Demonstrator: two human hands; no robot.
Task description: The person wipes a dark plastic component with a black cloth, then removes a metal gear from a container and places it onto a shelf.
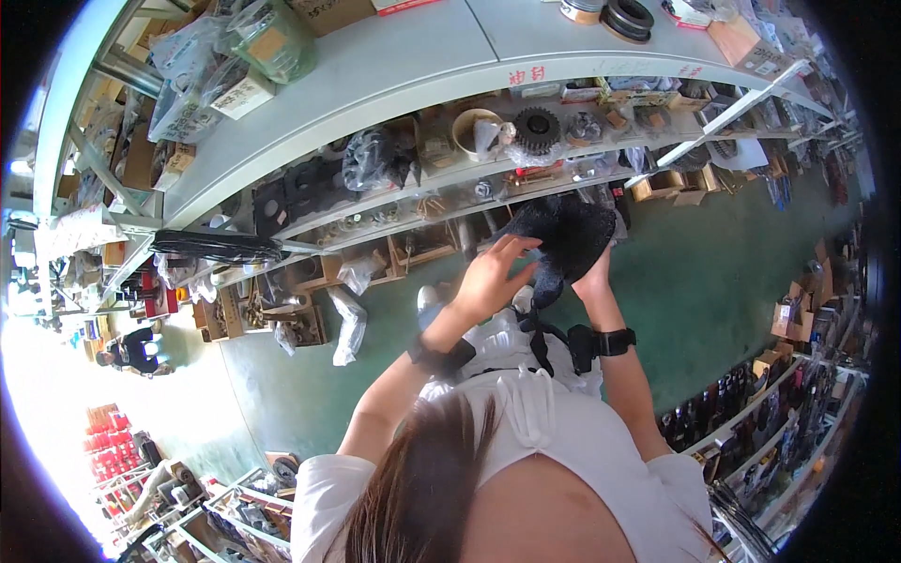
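Observation:
A soft black fabric piece [563,239], whose exact kind I cannot make out, is up in front of me below the shelf edge. My right hand [593,280] grips it from the right side and beneath; most of those fingers are hidden behind the fabric. To its left, my left hand [493,280] has fingers and thumb spread apart at the fabric's edge; whether they touch it is unclear. Dark bands circle both my wrists, the left band [443,357] and the right band [615,342]. A black strap hangs below the fabric.
Ahead stands a grey metal shelf [404,80] with bagged parts, a black gear [537,129] and black rings [627,19]. Open boxes [305,324] line its lowest level. More racks [751,441] stand right and behind. Far left, a person [136,352] is near red items [111,436].

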